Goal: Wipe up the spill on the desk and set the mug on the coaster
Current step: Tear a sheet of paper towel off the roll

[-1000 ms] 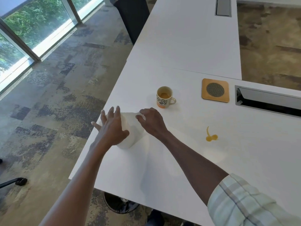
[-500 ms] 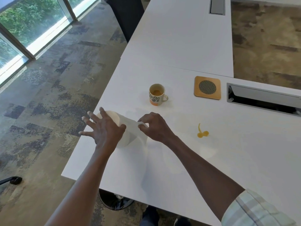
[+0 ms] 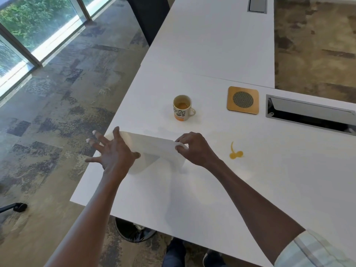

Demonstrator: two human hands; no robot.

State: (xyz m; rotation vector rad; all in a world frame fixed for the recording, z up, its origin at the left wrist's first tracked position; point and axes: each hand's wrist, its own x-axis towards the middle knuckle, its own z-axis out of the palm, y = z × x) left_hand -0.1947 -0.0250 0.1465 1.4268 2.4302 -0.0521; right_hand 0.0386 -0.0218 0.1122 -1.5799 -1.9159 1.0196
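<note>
A white paper towel roll (image 3: 142, 162) lies near the left edge of the white desk (image 3: 212, 199). My left hand (image 3: 113, 153) presses on the roll with fingers spread. My right hand (image 3: 194, 149) pinches the free end of a sheet (image 3: 154, 146) pulled out to the right. A small orange spill (image 3: 235, 152) sits on the desk just right of my right hand. The mug (image 3: 182, 110), cream with dark print and orange liquid inside, stands farther back. The square wooden coaster (image 3: 243, 100) with a round mesh centre lies to the mug's right, with nothing on it.
A metal cable tray slot (image 3: 308, 114) is set into the desk right of the coaster, another (image 3: 257, 4) at the far end. A black chair (image 3: 148, 18) stands at the desk's left side. A bin (image 3: 134, 231) and my shoes show under the front edge.
My right hand has drawn the sheet out to the right, unrolling a longer strip. My left hand has stayed on the roll, fingers spreading wider.
</note>
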